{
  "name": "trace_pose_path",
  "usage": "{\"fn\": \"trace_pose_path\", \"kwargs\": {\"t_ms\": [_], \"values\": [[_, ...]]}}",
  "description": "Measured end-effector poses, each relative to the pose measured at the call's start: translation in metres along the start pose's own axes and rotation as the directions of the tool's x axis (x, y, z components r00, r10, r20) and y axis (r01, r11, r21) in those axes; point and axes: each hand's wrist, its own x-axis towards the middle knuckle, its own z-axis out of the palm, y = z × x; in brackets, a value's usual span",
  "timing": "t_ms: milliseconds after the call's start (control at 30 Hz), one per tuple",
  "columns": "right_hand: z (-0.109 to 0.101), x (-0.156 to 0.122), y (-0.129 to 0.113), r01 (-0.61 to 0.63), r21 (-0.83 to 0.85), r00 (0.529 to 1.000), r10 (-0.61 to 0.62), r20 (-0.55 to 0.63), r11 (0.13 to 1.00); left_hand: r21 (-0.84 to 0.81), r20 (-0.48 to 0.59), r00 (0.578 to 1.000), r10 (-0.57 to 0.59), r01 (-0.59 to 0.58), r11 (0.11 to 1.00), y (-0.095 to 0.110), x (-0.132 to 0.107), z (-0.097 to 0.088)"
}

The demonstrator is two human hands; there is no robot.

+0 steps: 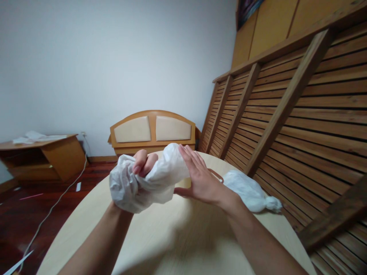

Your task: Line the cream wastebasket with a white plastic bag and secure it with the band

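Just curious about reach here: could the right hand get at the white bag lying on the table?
Probably yes: the right hand is open against the white bundle, not closed around it, and the white bag lies nearby on the table. Nothing seems to block it.

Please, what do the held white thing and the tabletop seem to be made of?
Held white thing: probably thin plastic film, perhaps cloth; matte, softly crumpled into folds.
Tabletop: wood or wood-look laminate; smooth, pale, with faint grain.

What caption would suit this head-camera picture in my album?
Left hand gripping a white bundle, right hand against it, above a table where a white bag lies.
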Motion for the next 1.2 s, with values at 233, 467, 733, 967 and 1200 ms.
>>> {"fn": "trace_pose_path", "kwargs": {"t_ms": [233,467,733,967,1200], "values": [[-0.002,0.004,0.005,-0.128,0.130,0.980,0.145,-0.137,0.983,0.083,0.011,0.993,0.119,-0.119,0.989,0.007,-0.002,0.002],[-0.010,0.008,-0.022,-0.126,0.797,0.934,0.340,-0.105,0.591,0.537,0.145,0.959,0.242,-0.281,0.796,-0.005,-0.001,0.007],[-0.006,0.009,-0.026,-0.094,0.771,0.954,0.279,-0.111,0.630,0.708,0.124,0.980,0.152,-0.195,0.679,-0.020,0.007,-0.003],[-0.009,0.007,-0.031,-0.157,0.486,0.984,0.176,0.007,0.860,0.649,-0.048,0.973,0.225,-0.141,0.748,-0.014,0.018,-0.008],[-0.034,-0.003,0.042,-0.443,0.103,0.849,0.454,-0.271,0.890,0.978,-0.053,0.999,0.012,0.055,-0.200,0.002,0.023,-0.046]]}}
